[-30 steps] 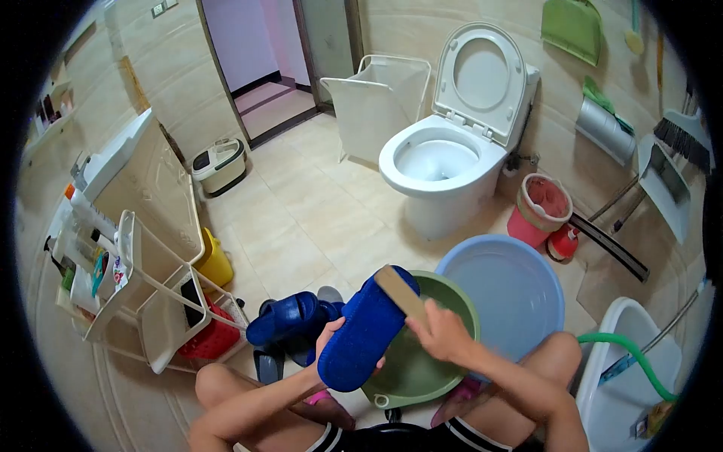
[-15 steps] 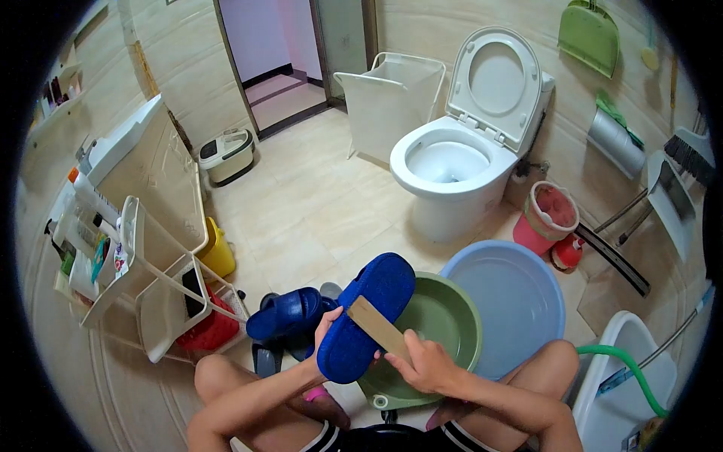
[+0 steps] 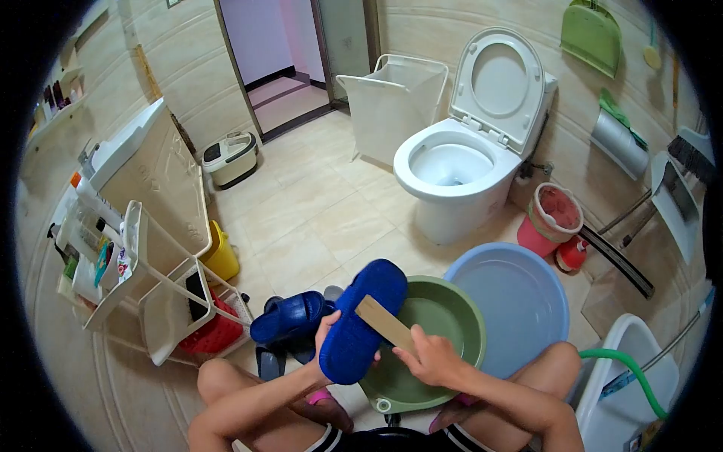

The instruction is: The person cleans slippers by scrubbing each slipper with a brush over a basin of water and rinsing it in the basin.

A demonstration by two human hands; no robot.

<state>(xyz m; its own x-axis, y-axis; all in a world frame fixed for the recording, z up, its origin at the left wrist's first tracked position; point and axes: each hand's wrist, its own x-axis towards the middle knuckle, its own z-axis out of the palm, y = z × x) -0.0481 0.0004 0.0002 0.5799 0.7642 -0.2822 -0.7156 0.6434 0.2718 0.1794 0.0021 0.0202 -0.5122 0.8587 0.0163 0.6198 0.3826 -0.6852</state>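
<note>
My left hand (image 3: 324, 337) grips a dark blue slipper (image 3: 352, 335) by its left edge, holding it tilted with the sole facing up. In my right hand (image 3: 434, 363) is a flat, tan wooden scrub brush (image 3: 385, 324), laid across the sole; its underside is hidden. Just beneath the slipper stands a green basin (image 3: 468, 331), partly covered by it and by my right hand. More blue slippers (image 3: 288, 319) lie on the floor to the left of my left hand.
A light blue basin of water (image 3: 550, 275) adjoins the green one. Ahead stand a toilet (image 3: 429, 188), a pink bin (image 3: 533, 235) and a white hamper (image 3: 392, 113). On the left is a rack (image 3: 162, 316); at right, a white tub (image 3: 629, 331) with a green hose (image 3: 639, 380).
The slipper has shifted slightly left and turned more upright. The brush sits a little further right and higher on the sole. The whole view has moved slightly.
</note>
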